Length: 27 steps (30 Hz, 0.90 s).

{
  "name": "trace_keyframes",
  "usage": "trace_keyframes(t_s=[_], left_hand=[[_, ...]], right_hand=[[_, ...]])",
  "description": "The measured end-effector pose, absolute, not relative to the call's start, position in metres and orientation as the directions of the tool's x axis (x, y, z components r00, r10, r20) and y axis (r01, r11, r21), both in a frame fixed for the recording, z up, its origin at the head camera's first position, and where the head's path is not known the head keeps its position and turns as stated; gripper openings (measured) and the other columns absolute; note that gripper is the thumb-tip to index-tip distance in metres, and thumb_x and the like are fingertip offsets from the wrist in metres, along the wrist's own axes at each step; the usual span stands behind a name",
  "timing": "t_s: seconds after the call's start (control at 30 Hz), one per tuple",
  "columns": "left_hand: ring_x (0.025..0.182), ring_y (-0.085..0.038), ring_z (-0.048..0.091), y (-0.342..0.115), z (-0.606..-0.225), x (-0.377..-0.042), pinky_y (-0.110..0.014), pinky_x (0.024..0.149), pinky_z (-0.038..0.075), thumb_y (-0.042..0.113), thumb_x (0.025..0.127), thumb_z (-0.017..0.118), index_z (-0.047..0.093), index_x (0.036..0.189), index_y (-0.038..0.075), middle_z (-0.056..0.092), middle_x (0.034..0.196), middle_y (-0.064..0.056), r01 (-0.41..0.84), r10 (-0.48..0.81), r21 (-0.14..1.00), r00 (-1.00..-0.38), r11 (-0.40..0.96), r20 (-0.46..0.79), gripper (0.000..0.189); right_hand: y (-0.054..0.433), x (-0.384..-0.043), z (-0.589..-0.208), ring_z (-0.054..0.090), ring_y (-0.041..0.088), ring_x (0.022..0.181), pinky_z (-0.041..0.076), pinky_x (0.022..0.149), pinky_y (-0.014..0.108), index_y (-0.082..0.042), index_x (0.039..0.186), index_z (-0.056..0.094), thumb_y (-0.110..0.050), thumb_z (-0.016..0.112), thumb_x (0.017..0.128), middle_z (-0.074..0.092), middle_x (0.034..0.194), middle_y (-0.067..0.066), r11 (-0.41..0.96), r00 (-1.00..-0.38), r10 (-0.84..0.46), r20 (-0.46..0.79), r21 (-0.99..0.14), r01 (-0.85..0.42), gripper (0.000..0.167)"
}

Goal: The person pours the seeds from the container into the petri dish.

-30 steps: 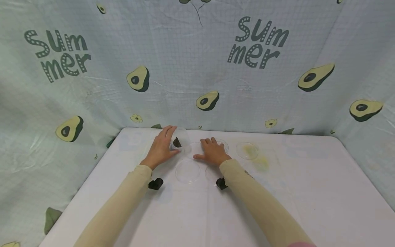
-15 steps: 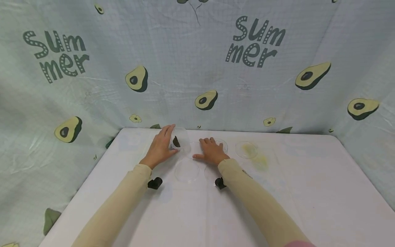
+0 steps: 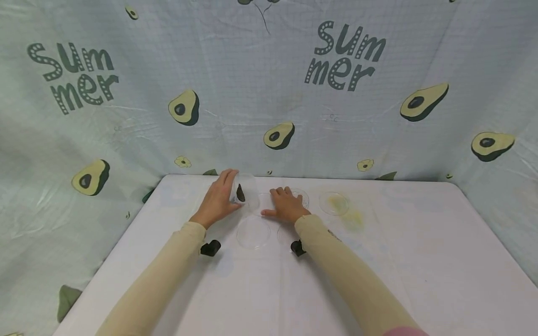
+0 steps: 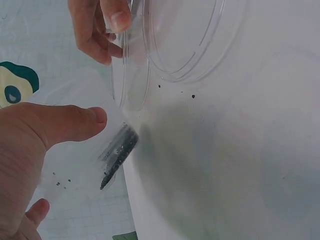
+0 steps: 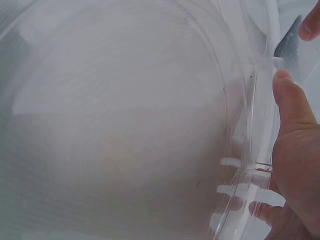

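Observation:
My left hand (image 3: 217, 198) holds a clear plastic cup (image 3: 250, 185), tilted on its side, thumb on one side and fingers on the other. Black grains (image 4: 120, 152) lie heaped against the cup's wall, with a few specks scattered inside. Beside it, my right hand (image 3: 286, 205) rests with spread fingers among clear round dishes, its thumb (image 5: 292, 102) pointing toward the cup. Its fingertips touch or hover at a dish rim; exact contact is hard to tell. One clear dish (image 3: 265, 194) sits between the hands. A few black grains (image 4: 193, 96) are on the table.
Clear dishes stand nearer me, one at the left (image 3: 254, 233) and one partly behind the right sleeve. Another dish (image 3: 334, 204) lies to the right by a yellow stain (image 3: 353, 218) on the white table (image 3: 235, 298). A patterned curtain (image 3: 235, 84) hangs behind.
The black grains in the cup have shifted into a narrower, taller heap as the cup tilts slightly in my left hand. My right hand stays nearly still.

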<state>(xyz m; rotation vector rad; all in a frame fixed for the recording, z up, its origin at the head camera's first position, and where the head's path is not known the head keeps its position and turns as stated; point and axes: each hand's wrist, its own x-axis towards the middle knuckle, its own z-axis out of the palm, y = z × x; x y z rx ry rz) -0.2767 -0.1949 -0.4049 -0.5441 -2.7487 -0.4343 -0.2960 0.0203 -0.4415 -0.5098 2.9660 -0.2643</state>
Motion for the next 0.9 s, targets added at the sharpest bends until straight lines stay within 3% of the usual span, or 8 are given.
trace_keyframes(t_s=[0.33,0.9], left_hand=[[0.127,-0.035,0.046,-0.19,-0.403,-0.277,-0.055,0.103,0.041,0.013,0.07,0.086,0.033,0.147,0.01,0.042,0.14,-0.018,0.44,0.349,0.212,-0.866,0.873,0.359,0.093],[0.135,-0.033,0.041,-0.182,-0.403,-0.282,-0.051,0.109,0.039,0.008,0.069,0.086,0.033,0.145,0.003,0.039,0.145,-0.017,0.469,0.385,0.177,-0.849,0.865,0.362,0.092]], right_hand=[[0.02,-0.3,-0.444,0.037,0.029,0.136,0.036,0.105,0.065,-0.015,0.147,0.036,-0.066,0.056,0.085,0.042,0.148,0.008,0.931,-0.935,-0.335,-0.114,-0.193,-0.31,0.083],[0.02,-0.296,-0.436,0.036,0.031,0.137,0.036,0.105,0.065,-0.015,0.147,0.036,-0.064,0.057,0.086,0.043,0.147,0.01,0.931,-0.932,-0.333,-0.142,-0.207,-0.301,0.082]])
